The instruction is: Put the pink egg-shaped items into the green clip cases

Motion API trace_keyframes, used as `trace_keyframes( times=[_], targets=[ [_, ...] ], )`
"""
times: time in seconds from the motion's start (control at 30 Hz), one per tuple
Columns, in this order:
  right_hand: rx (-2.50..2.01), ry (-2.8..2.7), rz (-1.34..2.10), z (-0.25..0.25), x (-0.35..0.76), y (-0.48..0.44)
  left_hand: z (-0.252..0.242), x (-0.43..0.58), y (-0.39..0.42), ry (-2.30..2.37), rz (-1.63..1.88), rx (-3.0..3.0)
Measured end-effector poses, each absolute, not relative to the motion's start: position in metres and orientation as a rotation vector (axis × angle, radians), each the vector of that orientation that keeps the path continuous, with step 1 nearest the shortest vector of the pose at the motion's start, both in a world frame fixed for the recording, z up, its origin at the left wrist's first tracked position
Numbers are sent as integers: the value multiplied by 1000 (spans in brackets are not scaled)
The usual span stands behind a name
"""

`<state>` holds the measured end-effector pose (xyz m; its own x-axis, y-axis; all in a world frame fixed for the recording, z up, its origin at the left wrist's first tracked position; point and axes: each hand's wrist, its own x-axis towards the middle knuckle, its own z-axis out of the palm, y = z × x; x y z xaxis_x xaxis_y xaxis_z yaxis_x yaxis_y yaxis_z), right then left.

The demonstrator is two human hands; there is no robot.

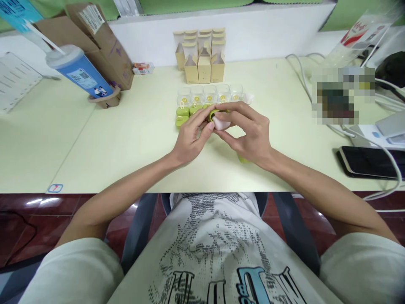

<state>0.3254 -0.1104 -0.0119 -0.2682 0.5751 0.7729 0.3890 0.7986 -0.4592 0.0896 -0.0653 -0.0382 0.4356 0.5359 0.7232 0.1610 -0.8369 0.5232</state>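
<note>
My left hand (191,137) is closed around a small round green case (212,115) with a dark inside, over the middle of the table. My right hand (253,131) pinches a smooth white piece (221,123) at the case's opening, its fingertips also against the green rim. How deep the white piece sits in the case is hidden by my fingers. Just behind my hands stand several green caps (182,112) with small loops, partly covered by my left fingers. Under my right wrist another green piece (243,160) shows only its edge.
Behind the caps stands a row of clear cups (196,96) with yellow stickers. Several open beige boxes (204,69) stand by the wall. A blue cup (82,71) and a cardboard box (104,50) are at left; a phone (373,162) and white cables (387,156) lie at right.
</note>
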Motion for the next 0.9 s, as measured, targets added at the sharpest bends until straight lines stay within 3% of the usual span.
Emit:
trace_keyframes(
  times=[0.9],
  targets=[
    [-770,-1972,35,-16,327,-104,-29,81,-59,385,1270,2218]
  ],
)
